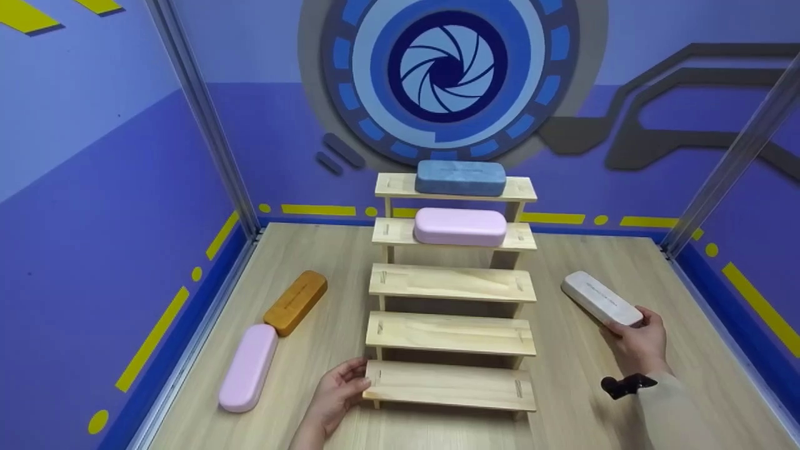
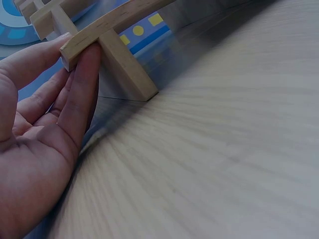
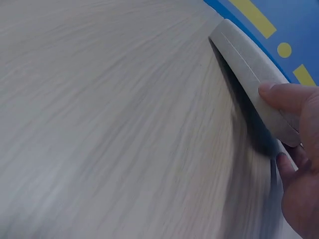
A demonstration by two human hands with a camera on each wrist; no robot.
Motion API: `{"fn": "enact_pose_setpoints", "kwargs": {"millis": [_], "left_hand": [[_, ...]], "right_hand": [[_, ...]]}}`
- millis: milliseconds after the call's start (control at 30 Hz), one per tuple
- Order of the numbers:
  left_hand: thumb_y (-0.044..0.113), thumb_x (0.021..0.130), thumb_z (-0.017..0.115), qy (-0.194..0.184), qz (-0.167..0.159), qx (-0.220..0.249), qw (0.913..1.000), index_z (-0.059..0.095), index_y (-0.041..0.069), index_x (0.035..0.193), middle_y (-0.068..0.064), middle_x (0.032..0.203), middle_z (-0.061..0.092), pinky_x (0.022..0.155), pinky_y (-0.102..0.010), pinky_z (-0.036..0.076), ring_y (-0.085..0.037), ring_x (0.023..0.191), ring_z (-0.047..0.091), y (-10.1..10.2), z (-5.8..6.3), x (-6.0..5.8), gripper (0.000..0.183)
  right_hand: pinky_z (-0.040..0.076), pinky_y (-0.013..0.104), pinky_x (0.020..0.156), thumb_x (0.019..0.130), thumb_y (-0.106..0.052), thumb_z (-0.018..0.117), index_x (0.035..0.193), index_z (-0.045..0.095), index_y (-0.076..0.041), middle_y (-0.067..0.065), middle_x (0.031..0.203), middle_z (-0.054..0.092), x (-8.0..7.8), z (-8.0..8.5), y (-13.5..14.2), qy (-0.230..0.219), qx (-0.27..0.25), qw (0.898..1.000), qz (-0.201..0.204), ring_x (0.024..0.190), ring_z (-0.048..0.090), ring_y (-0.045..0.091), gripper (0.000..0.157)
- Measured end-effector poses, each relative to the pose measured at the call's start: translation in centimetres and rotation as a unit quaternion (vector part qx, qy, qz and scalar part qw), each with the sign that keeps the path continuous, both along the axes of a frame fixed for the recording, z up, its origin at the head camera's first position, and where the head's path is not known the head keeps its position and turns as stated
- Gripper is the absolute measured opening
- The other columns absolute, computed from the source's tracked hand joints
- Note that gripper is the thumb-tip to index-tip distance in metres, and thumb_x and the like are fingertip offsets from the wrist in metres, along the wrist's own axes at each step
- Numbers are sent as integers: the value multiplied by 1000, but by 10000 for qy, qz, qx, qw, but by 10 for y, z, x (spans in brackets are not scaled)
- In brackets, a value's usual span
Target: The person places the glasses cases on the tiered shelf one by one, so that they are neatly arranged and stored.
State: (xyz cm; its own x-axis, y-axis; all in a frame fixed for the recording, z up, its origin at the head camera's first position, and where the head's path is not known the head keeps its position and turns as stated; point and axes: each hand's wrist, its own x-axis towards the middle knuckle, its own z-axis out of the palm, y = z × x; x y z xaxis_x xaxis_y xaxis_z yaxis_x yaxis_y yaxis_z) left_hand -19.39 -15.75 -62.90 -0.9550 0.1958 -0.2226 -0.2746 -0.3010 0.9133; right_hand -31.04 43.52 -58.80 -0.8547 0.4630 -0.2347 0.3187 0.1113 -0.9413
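Note:
A wooden stepped display rack [image 1: 451, 382] stands in the middle of the table. At the left end of its lowest step, my left hand [image 1: 337, 397] pinches the board between thumb and fingers; the left wrist view shows the thumb on top and a finger beneath the board [image 2: 117, 20]. Off to the rack's right, my right hand [image 1: 644, 344] grips the near end of a white glasses case [image 1: 600, 299]. In the right wrist view, the thumb presses the side of the case and a dark shadow lies under it. A blue glasses case [image 1: 460, 178] sits on the top step, a pink one [image 1: 460, 226] just below.
Left of the rack, a brown glasses case [image 1: 296, 302] and another pink case [image 1: 249, 369] lie end to end on the table [image 1: 312, 250]. The three lower steps are bare wood. Blue-purple panels [image 1: 262, 144] wall in the back and both sides.

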Motion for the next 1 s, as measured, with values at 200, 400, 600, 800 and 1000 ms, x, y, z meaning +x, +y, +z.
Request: {"fn": "enact_pose_setpoints", "kwargs": {"millis": [200,400,600,800,1000], "left_hand": [[5,95,70,36,13,4,10000,44,-10,147,2,118,68,84,-26,58,-9,103,66,0,-1,-1,60],[4,94,70,59,11,38,10000,44,-10,146,1,119,67,83,-26,59,-10,103,65,0,-1,0,60],[5,93,71,27,23,9,10000,46,-9,145,1,118,67,84,-27,59,-11,104,65,0,-2,-1,60],[5,93,71,27,8,36,10000,45,-10,146,1,117,67,84,-28,59,-11,104,65,0,-2,-1,61],[7,94,71,89,-26,45,9999,44,-11,146,0,119,67,84,-27,59,-11,103,65,-1,-1,-1,62]], "right_hand": [[24,40,128,89,-14,79,161,22,-6,16,168,25,3,-1,-1,-2,294,9995,-115,150,29,28,92],[35,26,117,91,-18,79,160,25,-2,22,164,33,11,-3,-2,129,854,9963,-46,144,37,30,89],[35,3,85,88,-19,82,158,32,-3,16,153,44,15,0,-3,337,1215,9919,-128,124,48,13,88],[39,2,85,86,-21,85,159,35,-7,5,145,49,20,10,-4,455,962,9941,-203,130,49,13,90],[42,3,93,86,-25,85,161,32,-12,15,162,39,26,25,-4,461,789,9957,-123,146,42,20,93]]}}
